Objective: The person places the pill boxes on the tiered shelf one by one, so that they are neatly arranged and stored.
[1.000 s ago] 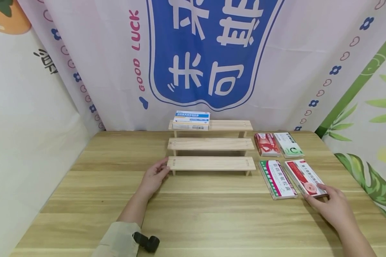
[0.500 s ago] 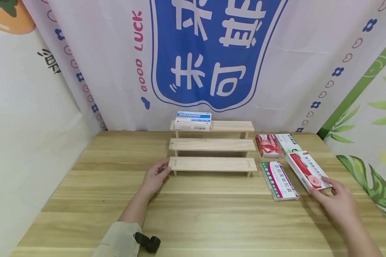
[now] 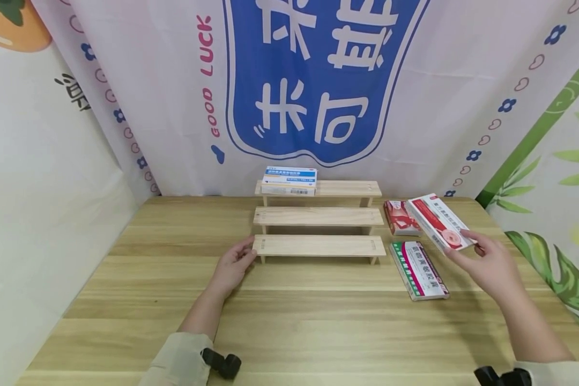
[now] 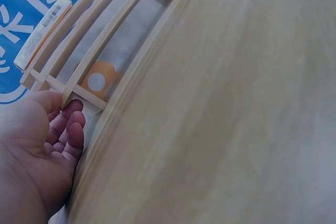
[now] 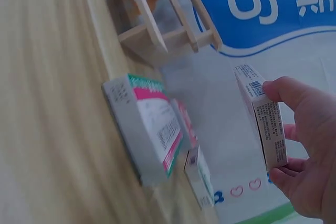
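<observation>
A three-step wooden rack [image 3: 318, 245] stands at the middle back of the table, and it shows in the left wrist view as rack [image 4: 86, 56]. A blue-and-white box [image 3: 289, 180] lies on its top step. My left hand [image 3: 243, 256] rests on the table with loosely curled fingers [image 4: 71, 129], thumb touching the left end of the lowest step. My right hand [image 3: 463, 249] holds a red-and-white box [image 3: 439, 221] by its near end, lifted and tilted above the table; the held box [image 5: 262, 124] sits between thumb and fingers.
A green-and-pink box [image 3: 418, 269] lies flat right of the rack, with a red box [image 3: 399, 217] behind it. A white-and-green box [image 5: 199, 178] lies further back, hidden in the head view. Printed cloth backdrop [image 3: 318, 80] walls the table's far side.
My right hand has lifted the red-and-white box off the table and carried it up and back, toward the far boxes. The left hand has stayed at the rack's end.
</observation>
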{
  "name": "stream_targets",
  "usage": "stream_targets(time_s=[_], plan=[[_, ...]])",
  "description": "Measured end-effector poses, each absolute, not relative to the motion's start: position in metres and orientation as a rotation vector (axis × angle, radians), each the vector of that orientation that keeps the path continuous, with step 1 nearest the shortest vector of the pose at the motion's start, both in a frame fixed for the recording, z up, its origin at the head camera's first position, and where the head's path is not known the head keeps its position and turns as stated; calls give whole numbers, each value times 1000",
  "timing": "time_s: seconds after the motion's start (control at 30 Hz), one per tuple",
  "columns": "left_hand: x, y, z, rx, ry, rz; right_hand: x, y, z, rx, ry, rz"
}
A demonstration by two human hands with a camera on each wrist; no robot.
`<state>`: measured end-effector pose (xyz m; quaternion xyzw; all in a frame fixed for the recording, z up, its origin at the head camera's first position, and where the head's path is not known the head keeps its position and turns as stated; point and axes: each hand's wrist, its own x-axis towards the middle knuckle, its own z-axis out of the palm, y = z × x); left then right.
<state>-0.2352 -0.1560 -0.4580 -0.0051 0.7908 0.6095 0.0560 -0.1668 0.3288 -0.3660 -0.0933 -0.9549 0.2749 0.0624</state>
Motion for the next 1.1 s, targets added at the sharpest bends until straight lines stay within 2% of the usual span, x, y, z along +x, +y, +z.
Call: stream_targets(time_s=[0.43, 1.1], plan=[[-233, -157, -456, -10, 2414, 1830, -216, 284, -343, -155, -2944, 886], [-234, -157, -458, -23, 2401, 1850, -260, 217, -340, 8, -2971, 912]])
